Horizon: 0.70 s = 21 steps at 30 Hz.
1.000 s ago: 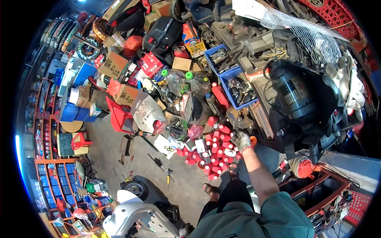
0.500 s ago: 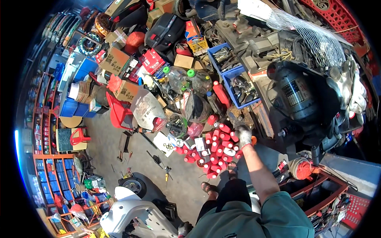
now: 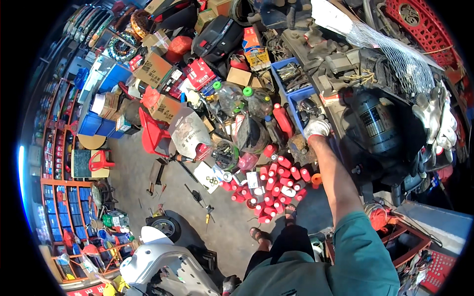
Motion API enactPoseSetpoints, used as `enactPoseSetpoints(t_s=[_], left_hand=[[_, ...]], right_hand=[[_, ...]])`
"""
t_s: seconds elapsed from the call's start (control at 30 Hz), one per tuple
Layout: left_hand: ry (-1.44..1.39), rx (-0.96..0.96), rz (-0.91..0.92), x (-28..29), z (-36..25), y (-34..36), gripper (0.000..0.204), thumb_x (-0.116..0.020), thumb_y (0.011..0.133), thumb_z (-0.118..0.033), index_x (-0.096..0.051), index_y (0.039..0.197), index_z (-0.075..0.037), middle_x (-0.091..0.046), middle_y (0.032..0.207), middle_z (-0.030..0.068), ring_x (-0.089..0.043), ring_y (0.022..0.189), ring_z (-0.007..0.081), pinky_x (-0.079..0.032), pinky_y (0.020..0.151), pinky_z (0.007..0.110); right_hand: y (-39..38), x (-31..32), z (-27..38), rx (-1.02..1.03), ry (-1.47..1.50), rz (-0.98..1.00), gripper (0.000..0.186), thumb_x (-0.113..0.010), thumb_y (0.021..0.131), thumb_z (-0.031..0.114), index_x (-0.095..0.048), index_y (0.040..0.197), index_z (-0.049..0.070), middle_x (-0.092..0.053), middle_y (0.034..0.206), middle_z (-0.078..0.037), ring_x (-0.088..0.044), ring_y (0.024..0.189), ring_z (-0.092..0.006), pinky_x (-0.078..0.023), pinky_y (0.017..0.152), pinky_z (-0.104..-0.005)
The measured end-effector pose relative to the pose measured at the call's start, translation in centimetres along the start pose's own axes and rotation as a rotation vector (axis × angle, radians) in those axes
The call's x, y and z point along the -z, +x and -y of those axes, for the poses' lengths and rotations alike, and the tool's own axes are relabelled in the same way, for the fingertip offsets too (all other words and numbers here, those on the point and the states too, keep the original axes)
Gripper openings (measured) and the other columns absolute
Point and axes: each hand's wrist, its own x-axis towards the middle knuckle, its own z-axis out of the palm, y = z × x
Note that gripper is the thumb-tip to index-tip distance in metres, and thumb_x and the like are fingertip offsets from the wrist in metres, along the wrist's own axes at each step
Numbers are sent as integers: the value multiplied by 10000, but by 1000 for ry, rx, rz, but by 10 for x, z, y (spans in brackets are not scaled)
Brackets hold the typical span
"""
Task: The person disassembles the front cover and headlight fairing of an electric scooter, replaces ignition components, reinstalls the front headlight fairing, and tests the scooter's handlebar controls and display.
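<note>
My right hand, in a white and grey glove, reaches to the near end of a blue bin of small dark metal parts; its fingers are hidden, so I cannot tell what it grips. Red bottles are heaped on the floor below it, beside an orange cup or funnel. A dark metal machine stands to its right. My left hand, also gloved, is low by my body near a white scooter body; whether it holds anything is not visible.
Cardboard boxes, plastic jugs and a red chair crowd the floor ahead. A wheel and scattered tools lie at lower left. Orange shelving lines the left; a red rack stands at right.
My right hand and forearm have moved up and forward from beside the red bottles to the blue bin. The view has shifted slightly; my left hand stays low.
</note>
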Motion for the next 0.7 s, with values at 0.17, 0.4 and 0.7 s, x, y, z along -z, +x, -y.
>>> enactPoseSetpoints(t_s=[0.17, 0.4, 0.7], left_hand=[[480, -517, 18, 22, 48, 14, 250, -550, 897, -265, -678, 908, -50, -609, 663, 66, -600, 658, 218, -488, 641, 354], [-15, -28, 3, 5, 47, 14, 262, -567, 891, -248, -646, 983, -15, -639, 743, 105, -631, 698, 251, -514, 650, 376], [-128, 72, -6, 11, 71, 27, 333, -590, 882, -226, -598, 1095, 29, -684, 867, 167, -677, 759, 307, -554, 670, 411]], right_hand=[[20, -14, 13, -69, -201, 259, 568, -695, 746, 317, -595, 1262, 101, -547, 1309, -135, -632, 1069, -297, -507, 820, -423], [50, -54, -12, -14, -135, 218, 556, -705, 773, 298, -520, 1232, 45, -622, 1166, -152, -646, 1044, -319, -522, 814, -420], [11, -42, -4, 24, 412, -344, 336, -577, 791, 101, -567, 1124, 57, -553, 1132, -264, -599, 946, -455, -503, 827, -474]])
